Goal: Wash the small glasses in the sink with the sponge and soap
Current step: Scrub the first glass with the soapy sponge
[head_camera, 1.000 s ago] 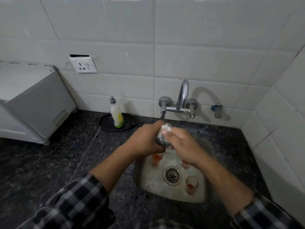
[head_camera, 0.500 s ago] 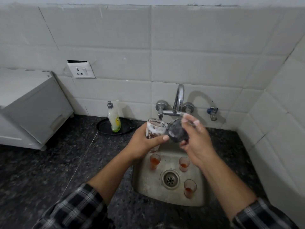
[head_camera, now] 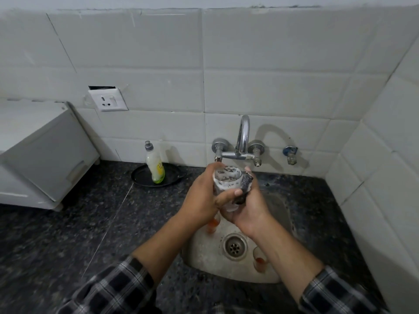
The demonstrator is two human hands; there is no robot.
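A small clear glass (head_camera: 226,180), coated inside & out w/ white foam flecked dark, is held upright above the far part of the pale steel sink (head_camera: 204,252), just below the chrome wall tap (head_camera: 242,141). It is gripped by the left hand (head_camera: 201,200), w/ the thumb curled across the near side & the fingers wrapped round the far side. A dark grey sponge (head_camera: 246,184) is pressed against the right side of the glass by the right hand (head_camera: 249,207), whose fingers are curled round the sponge. Its palm is cupped near the glass base.

In the sink, 2 more small glasses w/ reddish-orange residue are seen. One residue glass (head_camera: 212,225) stands left of the round metal drain (head_camera: 234,245) & is mostly hidden behind the left hand. The other residue glass (head_camera: 260,261) stands near right of the drain & is partly covered by the right forearm.

A white-and-yellow plastic soap bottle (head_camera: 155,164) w/ grey cap is stood on a black round tray (head_camera: 142,177), far left of the sink, on the dark speckled stone counter (head_camera: 68,234). A white box-shaped appliance (head_camera: 40,150) is set at the far left. A white wall socket (head_camera: 108,99) is fixed to the white tiles above & left of the bottle. A small blue-handled valve (head_camera: 290,154) is mounted right of the tap.

Counted: glasses 3 (1 held, 2 in sink); sponge 1; soap bottle 1; tap 1; hands 2, both w/ checked sleeves.
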